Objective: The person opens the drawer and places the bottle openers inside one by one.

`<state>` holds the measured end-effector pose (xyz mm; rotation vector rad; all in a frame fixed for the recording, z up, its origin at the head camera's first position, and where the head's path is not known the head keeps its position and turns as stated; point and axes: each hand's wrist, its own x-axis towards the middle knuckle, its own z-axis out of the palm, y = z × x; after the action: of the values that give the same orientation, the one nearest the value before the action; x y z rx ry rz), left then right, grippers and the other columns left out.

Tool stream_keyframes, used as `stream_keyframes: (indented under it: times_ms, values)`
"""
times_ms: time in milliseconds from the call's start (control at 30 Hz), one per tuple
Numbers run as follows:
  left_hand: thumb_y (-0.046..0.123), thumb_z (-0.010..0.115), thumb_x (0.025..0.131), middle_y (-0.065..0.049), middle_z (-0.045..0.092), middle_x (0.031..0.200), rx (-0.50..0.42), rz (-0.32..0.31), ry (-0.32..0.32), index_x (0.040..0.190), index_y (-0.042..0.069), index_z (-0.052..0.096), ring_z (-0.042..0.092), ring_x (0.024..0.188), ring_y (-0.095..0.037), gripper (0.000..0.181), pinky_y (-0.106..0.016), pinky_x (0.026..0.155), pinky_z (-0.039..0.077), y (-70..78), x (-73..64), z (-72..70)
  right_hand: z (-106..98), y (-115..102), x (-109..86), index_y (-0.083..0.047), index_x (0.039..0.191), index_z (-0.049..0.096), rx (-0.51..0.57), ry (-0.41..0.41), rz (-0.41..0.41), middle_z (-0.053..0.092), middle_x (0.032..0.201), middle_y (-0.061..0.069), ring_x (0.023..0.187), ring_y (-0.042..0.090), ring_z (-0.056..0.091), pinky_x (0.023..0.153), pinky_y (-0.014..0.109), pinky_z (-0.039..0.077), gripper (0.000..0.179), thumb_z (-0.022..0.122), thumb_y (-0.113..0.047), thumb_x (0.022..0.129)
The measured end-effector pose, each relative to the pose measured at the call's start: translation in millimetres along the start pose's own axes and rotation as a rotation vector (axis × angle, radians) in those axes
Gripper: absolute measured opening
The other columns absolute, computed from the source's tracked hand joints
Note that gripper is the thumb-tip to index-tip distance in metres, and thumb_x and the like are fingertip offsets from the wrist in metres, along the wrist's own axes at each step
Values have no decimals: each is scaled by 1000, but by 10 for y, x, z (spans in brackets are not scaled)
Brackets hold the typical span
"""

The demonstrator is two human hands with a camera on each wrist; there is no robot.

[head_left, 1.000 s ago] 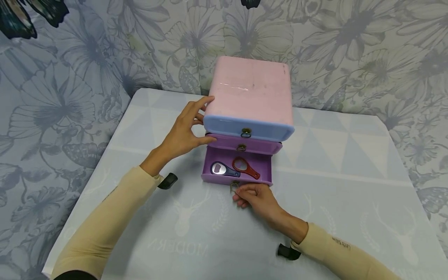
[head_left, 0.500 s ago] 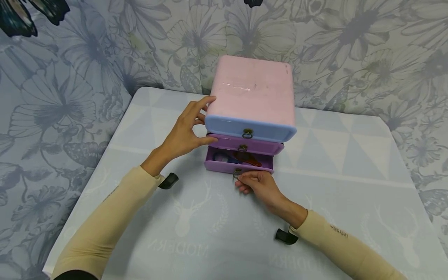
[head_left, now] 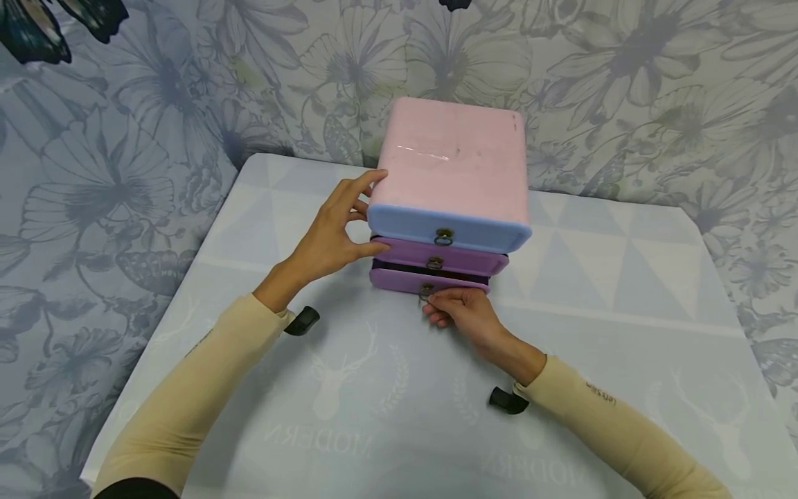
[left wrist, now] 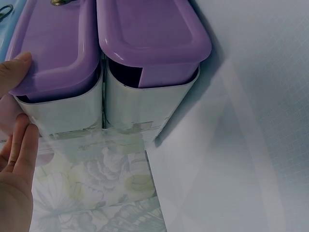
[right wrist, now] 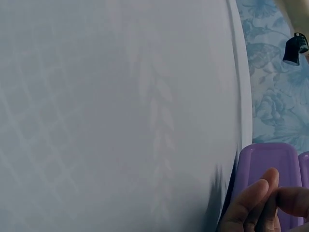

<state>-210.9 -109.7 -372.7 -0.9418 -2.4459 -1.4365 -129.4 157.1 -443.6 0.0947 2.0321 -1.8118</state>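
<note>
A small drawer cabinet [head_left: 451, 163] with a pink top stands toward the back of the table. Its upper drawer front is blue [head_left: 399, 223], and the middle one is purple [head_left: 470, 262]. Below them the bottom purple drawer [head_left: 402, 279] sticks out slightly, a narrow dark gap showing above its front. My left hand [head_left: 327, 232] holds the cabinet's left side, thumb [left wrist: 14, 70] over the middle drawer's edge and fingers [left wrist: 25, 150] along the side. With thumb and forefinger, my right hand [head_left: 467, 319] pinches the bottom drawer's ring pull [head_left: 427, 291]. The drawer's contents are hidden.
The cabinet rests on a pale patterned table [head_left: 386, 402] close to a floral wall [head_left: 349, 76]. A black wrist camera [head_left: 508, 400] hangs by the right sleeve, and another black wrist camera [head_left: 302, 321] by the left. Dark butterfly-like ornaments [head_left: 37, 31] hang at upper left.
The right hand has pushed the bottom drawer inward, away from me. The blue and red round-headed tools seen inside earlier are now out of sight. The left hand keeps its place.
</note>
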Motion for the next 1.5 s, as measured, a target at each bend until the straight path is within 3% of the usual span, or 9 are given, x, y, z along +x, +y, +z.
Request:
stream_keyframes:
  times_ms: [333,1000,1333,1500]
  values:
    - [9,91,71,-11,46,126,7,18,8,156,27,32,59,96,-20,105,-41,94,57,-20,-3,-5,-47,-22,82,12,117,67,-6,10,6,76,87,2,74,7,70,71,23,60,31,62,-13,99]
    - [8,92,70,-10,45,124,16,27,8,156,28,32,61,95,-19,106,-36,93,56,-48,-2,35,-56,-25,166,12,114,67,45,46,-4,76,84,-1,70,7,69,66,22,59,28,64,-11,98]
    - [9,92,70,-11,47,123,32,49,31,155,26,33,61,93,-18,105,-36,92,57,-56,8,52,-63,-22,157,12,116,67,4,34,-11,76,87,1,73,7,69,69,22,59,31,64,-14,99]
    - [12,91,71,-11,47,125,75,48,16,157,27,29,62,93,-20,108,-35,92,55,-51,-26,41,-89,-10,117,10,116,68,-92,14,-62,76,95,12,77,12,70,71,26,60,31,61,-16,101]
